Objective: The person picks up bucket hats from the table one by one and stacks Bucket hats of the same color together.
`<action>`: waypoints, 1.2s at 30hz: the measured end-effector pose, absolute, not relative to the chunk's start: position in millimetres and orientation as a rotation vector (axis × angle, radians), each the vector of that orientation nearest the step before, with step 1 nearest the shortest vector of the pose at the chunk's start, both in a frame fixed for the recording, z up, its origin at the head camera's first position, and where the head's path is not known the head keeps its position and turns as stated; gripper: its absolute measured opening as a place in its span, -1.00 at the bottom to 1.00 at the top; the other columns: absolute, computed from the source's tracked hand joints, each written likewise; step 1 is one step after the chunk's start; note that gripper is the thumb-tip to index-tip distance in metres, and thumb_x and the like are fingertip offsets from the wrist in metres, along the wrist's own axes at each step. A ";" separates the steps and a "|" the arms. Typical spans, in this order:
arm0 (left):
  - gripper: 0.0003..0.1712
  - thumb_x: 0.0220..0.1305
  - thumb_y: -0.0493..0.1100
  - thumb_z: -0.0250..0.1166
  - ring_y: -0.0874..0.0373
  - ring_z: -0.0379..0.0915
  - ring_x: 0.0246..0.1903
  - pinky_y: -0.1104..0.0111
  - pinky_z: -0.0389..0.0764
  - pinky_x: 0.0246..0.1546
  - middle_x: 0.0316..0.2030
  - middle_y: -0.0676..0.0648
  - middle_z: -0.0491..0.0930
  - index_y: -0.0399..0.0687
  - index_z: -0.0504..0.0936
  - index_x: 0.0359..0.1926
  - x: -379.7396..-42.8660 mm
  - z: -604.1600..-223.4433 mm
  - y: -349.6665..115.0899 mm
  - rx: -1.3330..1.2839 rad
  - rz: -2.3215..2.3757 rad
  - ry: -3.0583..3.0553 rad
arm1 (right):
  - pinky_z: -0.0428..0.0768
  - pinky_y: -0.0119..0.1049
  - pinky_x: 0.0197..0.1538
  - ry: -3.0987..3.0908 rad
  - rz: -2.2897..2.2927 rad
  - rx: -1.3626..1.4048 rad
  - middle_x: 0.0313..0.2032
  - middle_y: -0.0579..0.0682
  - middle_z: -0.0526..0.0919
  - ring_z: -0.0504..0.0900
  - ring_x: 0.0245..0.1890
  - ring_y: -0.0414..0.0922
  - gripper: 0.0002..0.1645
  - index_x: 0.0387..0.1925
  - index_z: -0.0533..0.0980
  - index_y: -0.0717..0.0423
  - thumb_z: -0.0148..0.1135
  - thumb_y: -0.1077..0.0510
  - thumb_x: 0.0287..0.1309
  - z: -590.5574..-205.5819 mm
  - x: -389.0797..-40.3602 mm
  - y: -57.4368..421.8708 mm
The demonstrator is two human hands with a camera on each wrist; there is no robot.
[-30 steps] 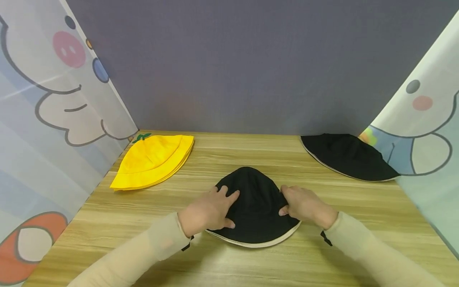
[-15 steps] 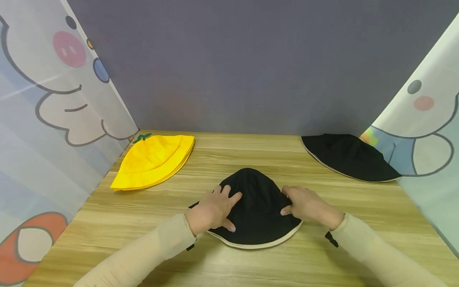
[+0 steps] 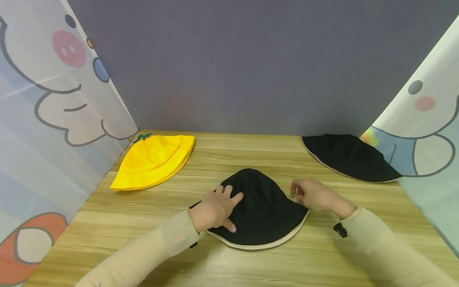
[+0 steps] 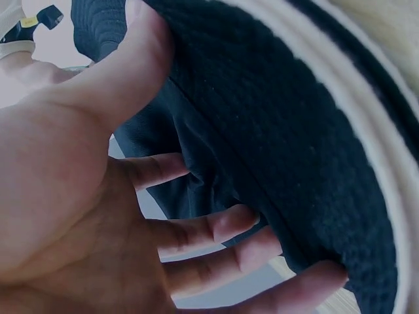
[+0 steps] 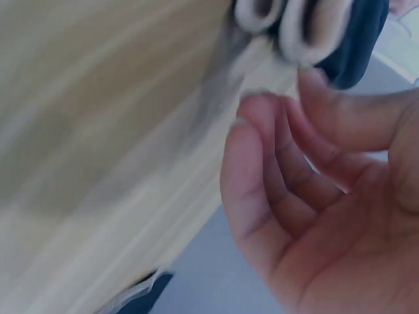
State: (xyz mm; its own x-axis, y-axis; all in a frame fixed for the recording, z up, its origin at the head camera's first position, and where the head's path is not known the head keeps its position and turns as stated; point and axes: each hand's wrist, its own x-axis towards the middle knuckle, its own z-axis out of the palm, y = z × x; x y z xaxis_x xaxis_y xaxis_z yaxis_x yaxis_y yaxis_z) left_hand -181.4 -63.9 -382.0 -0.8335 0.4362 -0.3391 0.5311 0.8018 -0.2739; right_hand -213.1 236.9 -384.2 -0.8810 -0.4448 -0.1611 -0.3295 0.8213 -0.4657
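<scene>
A black bucket hat (image 3: 258,219) with a cream brim edge lies folded flat on the wooden table, its crown pointing away from me. My left hand (image 3: 215,207) rests on the hat's left side with fingers spread. In the left wrist view, its thumb and fingertips touch the black cloth (image 4: 262,111). Just off the hat's right brim corner is my right hand (image 3: 317,195), its fingers loosely bent and holding nothing. The right wrist view shows the thumb close to the layered brim edge (image 5: 308,46).
A yellow hat (image 3: 154,163) with a green leaf tip lies folded at the back left. Another folded black hat (image 3: 349,157) sits at the back right. A grey panel (image 3: 229,67) stands behind the table, with cartoon-printed sheets (image 3: 21,159) at both sides.
My right hand has let go of the hat's right side and moved slightly right. The left hand stays on the hat, which has shifted a little to the right.
</scene>
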 end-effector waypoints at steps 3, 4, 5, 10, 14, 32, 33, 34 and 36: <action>0.18 -0.08 0.57 0.35 0.03 0.39 0.08 0.29 0.62 -0.31 0.20 -0.10 0.32 0.38 0.12 0.53 -181.5 -381.1 -64.3 0.726 -0.547 2.726 | 0.44 -0.24 -0.38 2.792 -0.595 -0.548 -0.45 -0.08 0.51 0.42 -0.51 -0.15 -0.92 -0.20 0.55 0.18 0.27 0.30 0.27 -380.9 -222.5 249.3; 0.18 -0.08 0.57 0.35 0.03 0.39 0.08 0.28 0.62 -0.32 0.20 -0.10 0.32 0.38 0.12 0.52 -181.5 -380.6 -64.4 0.718 -0.551 2.725 | 0.43 -0.23 -0.39 2.809 -0.587 -0.538 -0.45 -0.06 0.52 0.42 -0.51 -0.14 -0.93 -0.20 0.55 0.21 0.25 0.29 0.29 -380.1 -226.2 254.2; 0.18 -0.08 0.57 0.35 0.03 0.39 0.08 0.28 0.62 -0.33 0.20 -0.10 0.32 0.38 0.12 0.52 -181.4 -380.4 -64.6 0.712 -0.553 2.723 | 0.44 -0.22 -0.39 2.836 -0.573 -0.531 -0.44 -0.04 0.53 0.42 -0.50 -0.13 -0.92 -0.20 0.55 0.24 0.26 0.28 0.30 -379.1 -229.7 259.5; 0.18 -0.08 0.57 0.35 0.03 0.38 0.07 0.26 0.62 -0.32 0.20 -0.09 0.32 0.38 0.12 0.52 -181.1 -379.4 -64.7 0.702 -0.562 2.723 | 0.47 -0.16 -0.41 2.960 -0.499 -0.456 -0.37 0.07 0.59 0.47 -0.48 -0.07 -0.81 -0.21 0.57 0.29 0.27 0.19 0.33 -375.1 -245.8 289.7; 0.18 -0.07 0.58 0.35 0.03 0.38 0.06 0.26 0.62 -0.30 0.20 -0.09 0.32 0.37 0.12 0.52 -181.5 -379.1 -63.3 0.703 -0.573 2.720 | 0.54 -0.02 -0.32 3.009 -0.470 -0.353 -0.29 0.18 0.61 0.55 -0.38 0.03 -0.72 -0.13 0.55 0.34 0.23 0.14 0.35 -368.5 -256.2 312.2; 0.15 -0.13 0.57 0.40 0.00 0.39 0.12 0.19 0.67 -0.25 0.22 -0.10 0.33 0.35 0.17 0.44 -182.3 -378.9 -56.6 0.705 -0.558 2.715 | 0.22 0.54 0.13 2.933 -0.391 0.046 0.22 0.77 0.04 0.07 0.16 0.72 0.12 0.39 0.03 0.62 0.09 -0.31 0.38 -376.6 -279.0 408.3; 0.14 -0.14 0.57 0.41 -0.01 0.40 0.11 0.18 0.67 -0.25 0.21 -0.10 0.34 0.35 0.17 0.43 -182.4 -378.5 -56.5 0.703 -0.555 2.717 | 0.16 0.56 0.14 2.921 -0.384 0.054 0.22 0.79 -0.02 0.00 0.17 0.74 0.18 0.40 -0.02 0.64 0.07 -0.36 0.37 -378.1 -279.0 411.7; 0.14 -0.15 0.57 0.41 -0.01 0.40 0.10 0.17 0.67 -0.25 0.19 -0.10 0.34 0.35 0.18 0.41 -182.5 -378.8 -56.4 0.702 -0.557 2.717 | 0.13 0.58 0.15 2.910 -0.374 0.064 0.22 0.81 -0.05 -0.04 0.18 0.75 0.24 0.40 -0.06 0.65 0.03 -0.41 0.37 -380.0 -279.1 414.9; 0.13 -0.17 0.57 0.43 0.00 0.41 0.08 0.17 0.68 -0.27 0.17 -0.09 0.35 0.35 0.19 0.38 -182.5 -378.2 -56.0 0.697 -0.559 2.717 | 0.10 0.59 0.16 2.871 -0.383 0.074 0.23 0.83 -0.12 -0.09 0.19 0.76 0.31 0.40 -0.15 0.70 -0.05 -0.45 0.38 -383.7 -278.5 419.9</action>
